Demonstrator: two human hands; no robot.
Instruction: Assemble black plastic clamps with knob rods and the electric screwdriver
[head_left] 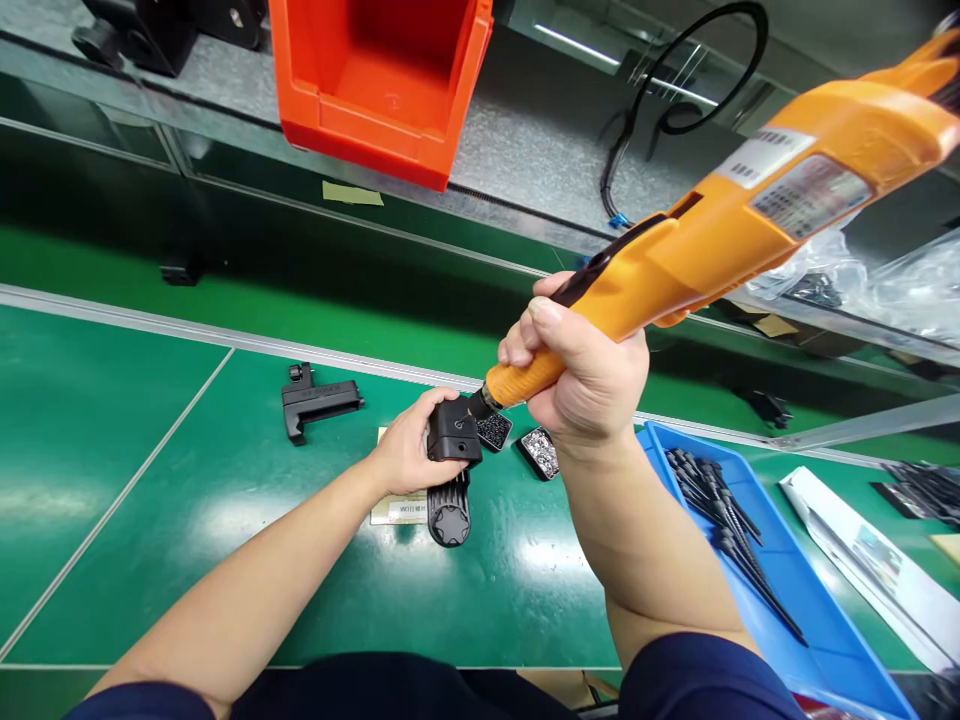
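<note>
My right hand (581, 370) is wrapped round an orange electric screwdriver (675, 265), which slants down to the left. Its tip meets the top of a black plastic part (455, 430) with a ribbed knob (450, 522) at its lower end. Thumb and fingers of my left hand (409, 445) clasp this part from the left side. Close behind the part stands a small box of dark screws (495, 430), and right of it a small box of silver screws (540, 452). A labelled paper (390, 512) lies partly under my left hand and the part.
Left on the green bench (150, 520) lies a black bracket-like part (322, 400). A blue tray (795, 570) with several black cable-like pieces (720, 500) is at the right, beside a white packet (874, 560). An orange bin (382, 110) sits on the metal shelf (525, 170) above.
</note>
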